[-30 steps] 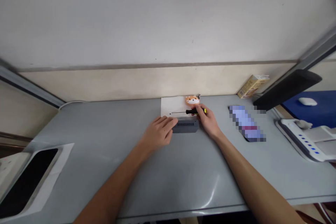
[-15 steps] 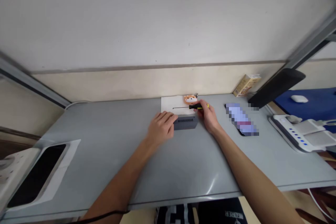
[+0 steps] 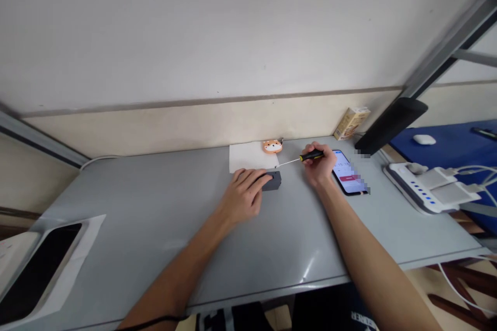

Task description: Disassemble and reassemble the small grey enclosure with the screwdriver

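My left hand [image 3: 244, 195] lies over a dark grey box-like device [image 3: 274, 181], its fingers wrapped across the top and hiding the left part. In my right hand [image 3: 320, 165] is a screwdriver [image 3: 311, 155] with a black and yellow handle, its thin shaft pointing left. The shaft's tip is close to the device's upper right end, with a tiny dark item at it; whether the tip touches the device I cannot tell. Behind the device lies a white paper [image 3: 248, 156], and an orange animal-face case [image 3: 272, 146] sits on its right part.
Right of my right hand lies a lit phone [image 3: 349, 173]. Farther right are a small carton [image 3: 351, 123], a long black object [image 3: 391, 125] and a white power strip [image 3: 421, 191] with plugs. A dark phone [image 3: 42, 269] rests on paper at the left.
The right hand has moved right and turned, drawing the screwdriver back so its tip is at the device's right end. My left hand now covers more of the device. The view has shifted slightly.
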Available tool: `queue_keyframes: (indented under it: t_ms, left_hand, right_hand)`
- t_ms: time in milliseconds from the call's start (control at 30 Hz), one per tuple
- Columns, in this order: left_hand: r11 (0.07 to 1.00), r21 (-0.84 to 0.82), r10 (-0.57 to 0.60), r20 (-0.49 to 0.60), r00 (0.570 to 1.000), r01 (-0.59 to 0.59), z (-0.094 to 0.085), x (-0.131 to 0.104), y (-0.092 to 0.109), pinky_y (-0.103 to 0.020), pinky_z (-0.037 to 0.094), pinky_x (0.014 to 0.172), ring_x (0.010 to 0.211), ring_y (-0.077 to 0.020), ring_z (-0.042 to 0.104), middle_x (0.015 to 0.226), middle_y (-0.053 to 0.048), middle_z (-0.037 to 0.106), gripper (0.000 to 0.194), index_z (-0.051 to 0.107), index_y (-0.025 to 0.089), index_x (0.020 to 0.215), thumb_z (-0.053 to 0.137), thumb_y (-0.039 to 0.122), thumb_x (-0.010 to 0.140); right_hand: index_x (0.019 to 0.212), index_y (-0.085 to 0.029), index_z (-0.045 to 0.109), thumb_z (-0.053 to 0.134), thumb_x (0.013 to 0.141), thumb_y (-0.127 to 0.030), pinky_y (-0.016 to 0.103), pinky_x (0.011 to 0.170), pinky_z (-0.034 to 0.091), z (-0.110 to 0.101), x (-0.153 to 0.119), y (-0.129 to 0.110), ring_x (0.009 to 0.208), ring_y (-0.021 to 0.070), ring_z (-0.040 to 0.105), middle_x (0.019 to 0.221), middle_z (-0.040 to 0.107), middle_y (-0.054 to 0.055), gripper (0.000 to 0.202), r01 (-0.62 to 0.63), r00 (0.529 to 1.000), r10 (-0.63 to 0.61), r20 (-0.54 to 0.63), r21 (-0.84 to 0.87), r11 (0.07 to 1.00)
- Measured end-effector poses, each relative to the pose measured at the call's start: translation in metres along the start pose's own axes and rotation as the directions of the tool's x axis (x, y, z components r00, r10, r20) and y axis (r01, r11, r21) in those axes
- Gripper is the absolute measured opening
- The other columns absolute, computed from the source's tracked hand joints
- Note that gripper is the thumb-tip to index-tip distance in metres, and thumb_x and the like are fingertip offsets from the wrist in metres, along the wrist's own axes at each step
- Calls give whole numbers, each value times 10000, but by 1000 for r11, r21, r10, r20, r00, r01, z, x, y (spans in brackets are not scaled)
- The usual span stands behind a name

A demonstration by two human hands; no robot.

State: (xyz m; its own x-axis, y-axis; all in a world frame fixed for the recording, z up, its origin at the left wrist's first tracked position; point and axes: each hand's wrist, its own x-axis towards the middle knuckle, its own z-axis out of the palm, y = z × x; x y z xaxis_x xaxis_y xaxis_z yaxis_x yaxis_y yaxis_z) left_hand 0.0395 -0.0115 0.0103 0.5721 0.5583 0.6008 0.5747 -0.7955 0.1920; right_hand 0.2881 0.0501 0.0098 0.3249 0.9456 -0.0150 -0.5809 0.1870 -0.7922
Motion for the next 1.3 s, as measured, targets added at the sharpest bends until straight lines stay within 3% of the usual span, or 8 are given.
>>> queue_keyframes:
  t_ms: [300,633,900,1300]
  left_hand:
    - [1000,-8,-27,-24,999,27,-3,-5,-5,-448,477,966,1050,-242,667,1182,-79,712,431,633,231,1204,522,41,834]
    - [999,53,-10,-30,1000,12,-4,-2,-2,-433,468,978,1070,-234,666,1188,-81,715,450,609,232,1321,538,89,901]
    - [994,109,17,15,1000,-19,-4,1,-3,-453,456,973,1037,-238,665,1183,-77,712,479,615,246,1339,537,85,895]
    - [993,76,-95,118,988,87,-4,6,7,-451,468,946,1048,-258,628,1183,-86,698,456,578,199,1337,521,89,898]
  right_hand:
    - [598,-225,439,597,694,-394,298,422,181,4,-3,5,515,113,310,631,389,-6,250,-25,996,29,82,-41,999]
    - [588,-219,478,594,697,-363,300,430,181,5,-6,5,530,116,319,627,400,-1,214,-33,995,36,91,-28,999]
    - [579,-226,454,589,684,-377,310,434,183,6,-5,5,521,122,294,607,377,-6,227,-18,996,24,92,-63,998]
    - [596,-202,468,592,666,-296,261,387,145,0,4,5,520,91,364,622,394,-14,171,-74,997,74,0,85,994]
